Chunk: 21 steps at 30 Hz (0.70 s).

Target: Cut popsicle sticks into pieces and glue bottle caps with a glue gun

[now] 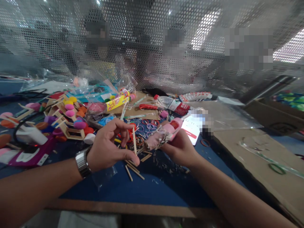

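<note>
Between the thumb and index finger of my left hand (pixel 104 147), a short wooden stick (pixel 134 141) is pinched by its two ends, roughly upright. My right hand (pixel 181 150) is wrapped round a pink hot glue gun (pixel 166 133). Its front is crusted with greyish residue, and the nozzle points left toward the stick, a small distance away. Several loose wooden sticks (pixel 134 168) lie on the blue table (pixel 163 193) below my hands. Coloured rubber bands (pixel 150 127) are heaped behind them.
At left, small wooden frames (pixel 67 129) with coloured round pieces stand near a purple box (pixel 30 150). A plastic bottle (pixel 172 105), red-handled scissors (pixel 148 107) and a lit phone (pixel 190 130) lie farther back. Cardboard (pixel 256 158) covers the right side; a perforated screen (pixel 142 41) stands behind.
</note>
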Available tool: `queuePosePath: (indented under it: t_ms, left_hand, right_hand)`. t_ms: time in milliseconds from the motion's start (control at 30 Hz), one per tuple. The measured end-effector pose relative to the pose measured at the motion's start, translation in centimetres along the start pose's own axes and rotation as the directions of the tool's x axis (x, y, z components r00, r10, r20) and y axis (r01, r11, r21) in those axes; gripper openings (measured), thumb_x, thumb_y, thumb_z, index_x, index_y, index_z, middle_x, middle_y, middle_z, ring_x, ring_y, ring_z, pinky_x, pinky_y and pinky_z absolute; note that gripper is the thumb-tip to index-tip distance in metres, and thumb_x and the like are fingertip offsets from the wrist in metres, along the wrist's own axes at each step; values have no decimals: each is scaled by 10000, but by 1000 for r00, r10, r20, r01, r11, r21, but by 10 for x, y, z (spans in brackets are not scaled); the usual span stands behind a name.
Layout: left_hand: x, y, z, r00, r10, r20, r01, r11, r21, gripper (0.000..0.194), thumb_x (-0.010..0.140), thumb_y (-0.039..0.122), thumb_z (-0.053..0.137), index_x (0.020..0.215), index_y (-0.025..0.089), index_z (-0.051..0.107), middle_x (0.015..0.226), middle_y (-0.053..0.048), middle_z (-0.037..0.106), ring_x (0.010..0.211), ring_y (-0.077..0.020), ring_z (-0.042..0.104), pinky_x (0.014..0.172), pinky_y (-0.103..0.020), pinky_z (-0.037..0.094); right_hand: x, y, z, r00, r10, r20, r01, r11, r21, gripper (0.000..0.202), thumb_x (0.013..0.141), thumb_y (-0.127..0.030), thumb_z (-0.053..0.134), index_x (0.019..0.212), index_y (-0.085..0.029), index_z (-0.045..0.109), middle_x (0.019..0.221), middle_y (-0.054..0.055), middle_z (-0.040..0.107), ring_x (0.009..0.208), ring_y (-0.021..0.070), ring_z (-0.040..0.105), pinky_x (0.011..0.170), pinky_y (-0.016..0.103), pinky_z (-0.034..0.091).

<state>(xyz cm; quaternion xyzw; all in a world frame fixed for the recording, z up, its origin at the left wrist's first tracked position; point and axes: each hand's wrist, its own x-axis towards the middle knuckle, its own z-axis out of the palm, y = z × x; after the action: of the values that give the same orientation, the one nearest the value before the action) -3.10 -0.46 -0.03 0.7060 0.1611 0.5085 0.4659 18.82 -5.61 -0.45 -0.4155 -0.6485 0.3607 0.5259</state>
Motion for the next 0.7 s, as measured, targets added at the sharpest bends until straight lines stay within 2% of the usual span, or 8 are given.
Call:
queuePosePath:
  t_ms: [267, 467, 700]
  left_hand:
    - [0, 0, 0, 1000, 2, 0, -2, 1000, 10, 658, 449, 404, 981, 979, 174, 667, 596, 61, 547, 500, -76, 488, 453, -181, 430]
    - [0, 0, 0, 1000, 12, 12, -12, 1000, 29, 652, 465, 429, 972, 989, 182, 671, 598, 57, 550, 505, -84, 503, 458, -192, 433]
    - [0, 1, 0, 1000, 18, 10, -18, 1000, 16, 653, 464, 437, 970, 984, 176, 675, 603, 56, 554, 501, -77, 497, 452, -184, 429]
  right_hand:
    - [1, -1, 0, 1000, 7, -1, -7, 1000, -16, 152, 705, -256, 728, 692, -217, 581, 648, 1, 588, 609, 155, 492, 566, 267, 465]
    - [0, 0, 0, 999, 35, -21, -36, 998, -44, 196, 690, -266, 727, 653, -225, 539, 600, -13, 536, 587, 151, 465, 532, 260, 442]
    - [-1, 3, -1, 999, 23, -24, -24, 999, -38, 164, 699, -254, 732, 672, -217, 575, 617, -8, 567, 594, 155, 494, 542, 264, 461]
